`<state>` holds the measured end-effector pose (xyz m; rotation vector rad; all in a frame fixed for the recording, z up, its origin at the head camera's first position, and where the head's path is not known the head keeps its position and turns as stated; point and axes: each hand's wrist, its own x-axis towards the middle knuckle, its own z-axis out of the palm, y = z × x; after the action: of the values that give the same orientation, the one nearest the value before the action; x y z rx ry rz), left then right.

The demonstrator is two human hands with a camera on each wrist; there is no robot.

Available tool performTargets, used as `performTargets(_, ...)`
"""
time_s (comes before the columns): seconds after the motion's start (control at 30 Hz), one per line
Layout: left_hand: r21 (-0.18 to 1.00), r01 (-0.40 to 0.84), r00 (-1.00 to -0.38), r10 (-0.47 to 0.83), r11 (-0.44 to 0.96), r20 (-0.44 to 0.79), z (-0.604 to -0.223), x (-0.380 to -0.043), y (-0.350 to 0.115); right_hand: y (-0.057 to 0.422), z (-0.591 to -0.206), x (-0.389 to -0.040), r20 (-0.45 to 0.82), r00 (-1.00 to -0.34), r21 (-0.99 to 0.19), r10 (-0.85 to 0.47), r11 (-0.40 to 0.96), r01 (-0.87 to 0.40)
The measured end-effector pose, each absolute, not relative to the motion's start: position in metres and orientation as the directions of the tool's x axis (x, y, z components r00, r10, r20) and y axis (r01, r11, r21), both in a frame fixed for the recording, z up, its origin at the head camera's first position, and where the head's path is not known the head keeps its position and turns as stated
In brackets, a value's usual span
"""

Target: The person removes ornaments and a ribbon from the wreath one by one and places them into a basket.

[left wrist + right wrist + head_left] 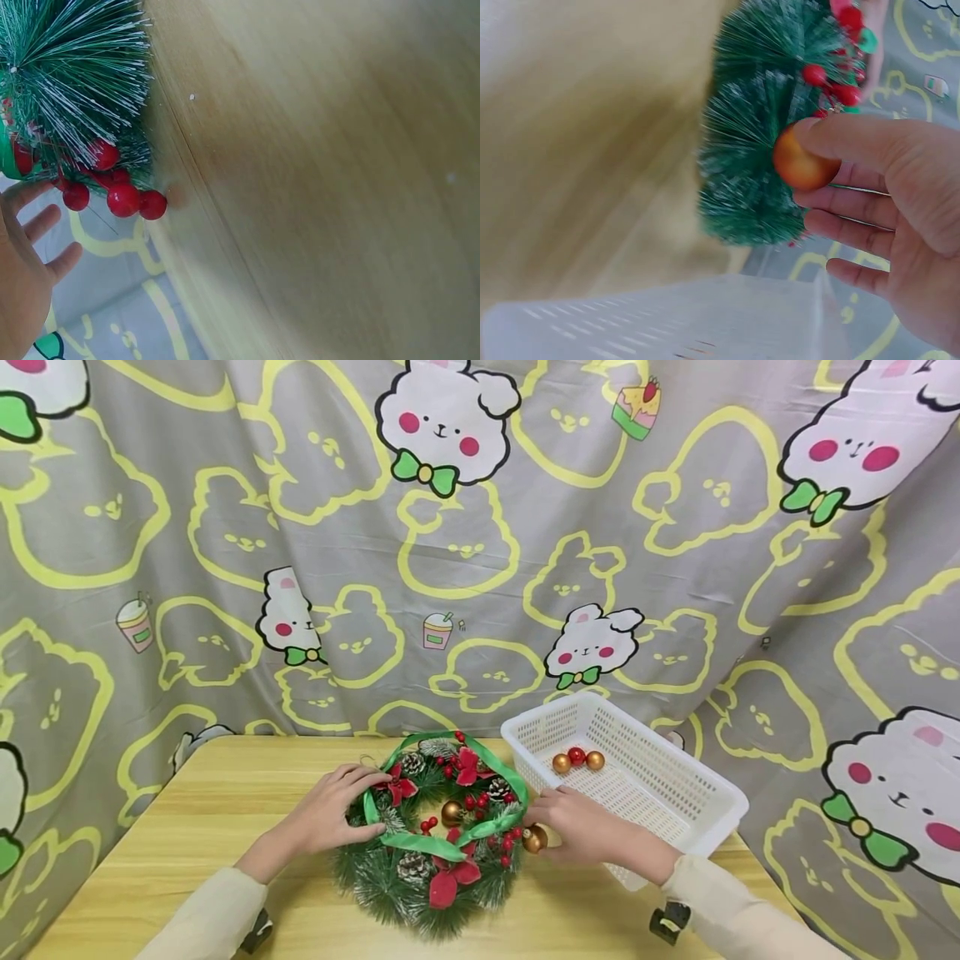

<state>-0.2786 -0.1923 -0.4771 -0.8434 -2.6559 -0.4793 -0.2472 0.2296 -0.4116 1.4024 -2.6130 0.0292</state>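
A green Christmas wreath (375,893) lies on the table, trimmed with red flowers, pine cones, red berries and a green ribbon (427,845). My left hand (330,810) rests at its left side, fingers over the edge near a red flower. The left wrist view has those fingers (43,223) spread and fairly straight beside red berries (124,199). At the wreath's right side, my right hand (573,827) pinches a gold Christmas ball (804,157) between thumb and fingers, right against the greenery. Another gold ball (452,812) sits at the wreath's inner ring.
A white perforated plastic basket (697,777) stands to the right, just behind my right hand. In it lie two gold balls (562,763) and one red ball (576,756). Behind the wooden table (217,793) hangs a grey cartoon-print curtain (480,568).
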Motion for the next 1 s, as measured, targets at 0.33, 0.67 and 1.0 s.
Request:
performTargets(0.33,0.217,0.601,-0.777,0.5,0.769,0.383,-0.476,-0.28,-0.191,0.228,-0.393,-0.257,0.139,-0.508,0.099,-0.85,0.522,-0.847)
performTargets(0.67,0.224,0.6,-0.78,0.498,0.768,0.379,-0.475,-0.279,-0.191,0.222,-0.381,-0.264,0.073,-0.518,0.129,-0.852,0.523,-0.843)
performTargets(1.0,0.223,0.598,-0.781,0.497,0.77,0.378,-0.477,-0.28,-0.192,0.214,-0.372,-0.267,0.051,-0.537,0.089,-0.842,0.539,-0.838)
